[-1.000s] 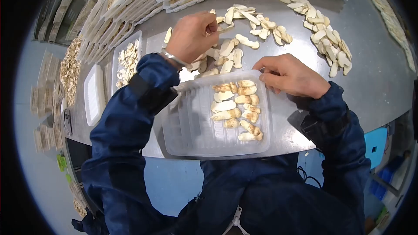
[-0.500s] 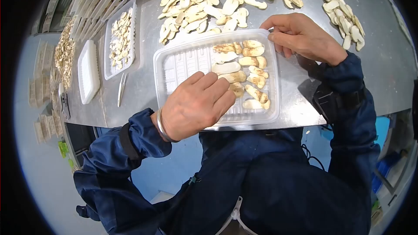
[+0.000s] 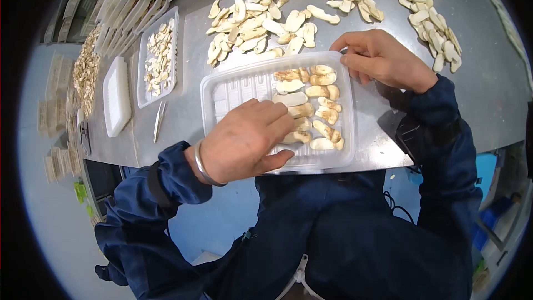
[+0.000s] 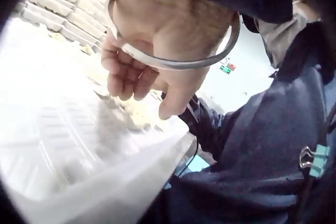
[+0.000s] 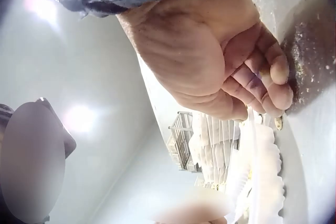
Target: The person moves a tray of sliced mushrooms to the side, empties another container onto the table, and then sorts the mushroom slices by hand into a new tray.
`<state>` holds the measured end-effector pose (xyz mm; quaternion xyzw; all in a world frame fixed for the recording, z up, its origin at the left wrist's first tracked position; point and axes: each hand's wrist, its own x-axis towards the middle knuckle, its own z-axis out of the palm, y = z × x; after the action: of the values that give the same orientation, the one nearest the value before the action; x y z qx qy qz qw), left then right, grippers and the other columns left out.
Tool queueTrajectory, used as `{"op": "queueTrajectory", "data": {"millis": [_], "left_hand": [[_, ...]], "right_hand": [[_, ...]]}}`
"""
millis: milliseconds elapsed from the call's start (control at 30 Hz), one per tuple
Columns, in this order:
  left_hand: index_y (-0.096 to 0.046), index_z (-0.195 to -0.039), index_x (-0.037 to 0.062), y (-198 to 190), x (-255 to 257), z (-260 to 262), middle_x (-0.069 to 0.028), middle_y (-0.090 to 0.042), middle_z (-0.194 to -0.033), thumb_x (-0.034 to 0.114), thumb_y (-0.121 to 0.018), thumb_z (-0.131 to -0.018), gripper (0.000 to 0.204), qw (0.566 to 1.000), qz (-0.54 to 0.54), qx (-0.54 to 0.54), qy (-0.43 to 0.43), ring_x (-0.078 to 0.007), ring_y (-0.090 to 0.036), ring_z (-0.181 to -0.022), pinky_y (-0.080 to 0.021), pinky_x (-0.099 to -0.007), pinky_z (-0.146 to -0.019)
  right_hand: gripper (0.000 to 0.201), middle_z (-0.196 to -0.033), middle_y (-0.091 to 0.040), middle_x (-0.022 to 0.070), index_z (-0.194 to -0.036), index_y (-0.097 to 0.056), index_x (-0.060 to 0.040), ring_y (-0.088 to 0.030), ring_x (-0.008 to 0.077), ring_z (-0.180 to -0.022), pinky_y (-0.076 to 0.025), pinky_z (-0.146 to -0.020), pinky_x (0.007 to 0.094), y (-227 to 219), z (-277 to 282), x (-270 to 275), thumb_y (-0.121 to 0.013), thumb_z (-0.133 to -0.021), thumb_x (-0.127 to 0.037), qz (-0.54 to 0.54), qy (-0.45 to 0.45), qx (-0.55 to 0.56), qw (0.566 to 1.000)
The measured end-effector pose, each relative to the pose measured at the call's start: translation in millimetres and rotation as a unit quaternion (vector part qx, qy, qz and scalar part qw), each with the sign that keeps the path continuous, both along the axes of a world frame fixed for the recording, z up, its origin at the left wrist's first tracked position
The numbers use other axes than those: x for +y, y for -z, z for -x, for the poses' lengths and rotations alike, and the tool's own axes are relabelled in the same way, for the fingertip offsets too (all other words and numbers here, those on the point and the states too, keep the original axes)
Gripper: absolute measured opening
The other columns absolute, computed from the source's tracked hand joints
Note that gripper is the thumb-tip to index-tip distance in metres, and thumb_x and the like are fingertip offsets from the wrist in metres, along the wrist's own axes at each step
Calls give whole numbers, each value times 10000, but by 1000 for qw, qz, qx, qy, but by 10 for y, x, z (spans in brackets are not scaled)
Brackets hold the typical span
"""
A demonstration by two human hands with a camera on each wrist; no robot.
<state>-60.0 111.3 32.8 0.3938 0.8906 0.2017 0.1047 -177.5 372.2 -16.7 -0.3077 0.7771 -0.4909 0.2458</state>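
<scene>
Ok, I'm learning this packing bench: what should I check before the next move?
1. Right grip on plastic tray: ok, pinching far right corner.
2. Left grip empty: ok, thumb apart, nothing visibly pinched.
3. Mushroom slices under its fingertips lying flat: cannot tell, partly hidden.
4. Bare tray space: ok, on the left side.
5. Loose mushroom pile within reach: likely ok, just beyond tray.

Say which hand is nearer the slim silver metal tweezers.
The left hand, right of the tweezers, over the clear rectangular plastic tray; the right hand is farther right, at the tray's far corner.
</scene>
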Motion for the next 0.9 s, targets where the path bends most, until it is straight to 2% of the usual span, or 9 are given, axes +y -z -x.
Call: {"op": "queueTrajectory", "data": {"millis": [133,200,267,367,467,600,633,833,900], "left_hand": [[-617,-902,25,-162,-144,414,-91,-598,-812,87,-731,-798,166,992,-47,-44,-108,-228,-602,-725,-467,-314,-643],[-654,-926,22,-153,-196,799,-89,-634,-808,63,-698,-818,124,980,-42,90,-170,-192,-613,-693,-466,-278,-619],[-682,-942,24,-67,-277,1224,-90,-643,-817,95,-677,-835,128,969,-40,169,-178,-204,-613,-692,-471,-295,-626],[-712,-897,35,71,-262,1663,-96,-638,-803,185,-691,-829,166,970,-6,188,-155,-219,-606,-680,-467,-327,-617],[-727,-830,38,141,-51,1857,-151,-673,-813,277,-699,-773,248,959,105,173,-197,-332,-651,-778,-513,-423,-719],[-723,-807,37,336,2,2038,-187,-682,-772,281,-718,-744,252,952,122,169,-225,-349,-661,-782,-516,-431,-738],[-728,-821,42,381,-17,2079,-110,-650,-766,330,-726,-762,294,953,117,171,-221,-288,-628,-702,-486,-377,-639],[-714,-804,37,357,14,2119,-168,-688,-775,246,-710,-718,226,962,94,98,-236,-343,-655,-726,-512,-405,-694],[-701,-840,23,250,0,2064,-73,-623,-711,248,-725,-747,245,972,24,96,-214,-206,-582,-653,-478,-325,-635]], "right_hand": [[314,-634,-630,84,-1047,-625,88,-580,145,-525,-457,-557,290,-6,-10,-3,-558,-891,-176,-8,4,-6,1000],[314,-635,-635,88,-1045,-626,86,-584,153,-527,-461,-562,297,-26,-12,-7,-559,-891,-179,-10,8,-14,1000],[309,-639,-644,99,-1039,-633,86,-591,165,-532,-466,-571,305,-38,1,-10,-561,-889,-174,-30,10,3,1000],[293,-644,-648,105,-1039,-644,77,-593,168,-535,-470,-576,307,-47,-3,-18,-560,-885,-158,-32,16,-6,999],[286,-646,-649,104,-1039,-647,72,-591,168,-531,-472,-571,311,-47,-4,-19,-557,-887,-152,-39,22,-11,999],[289,-649,-648,114,-1029,-646,76,-588,171,-518,-469,-553,313,-70,-3,-6,-557,-882,-156,-26,12,-18,999],[291,-650,-648,116,-1028,-646,77,-588,171,-518,-469,-553,313,-80,-2,-4,-557,-881,-158,-31,14,-11,999],[296,-643,-626,96,-1055,-636,72,-571,150,-528,-453,-546,299,-75,-3,-18,-549,-890,-157,-38,13,-9,999],[287,-621,-580,37,-1117,-614,52,-533,104,-546,-419,-537,270,-71,5,-7,-534,-914,-134,-46,1,-23,999]]}}
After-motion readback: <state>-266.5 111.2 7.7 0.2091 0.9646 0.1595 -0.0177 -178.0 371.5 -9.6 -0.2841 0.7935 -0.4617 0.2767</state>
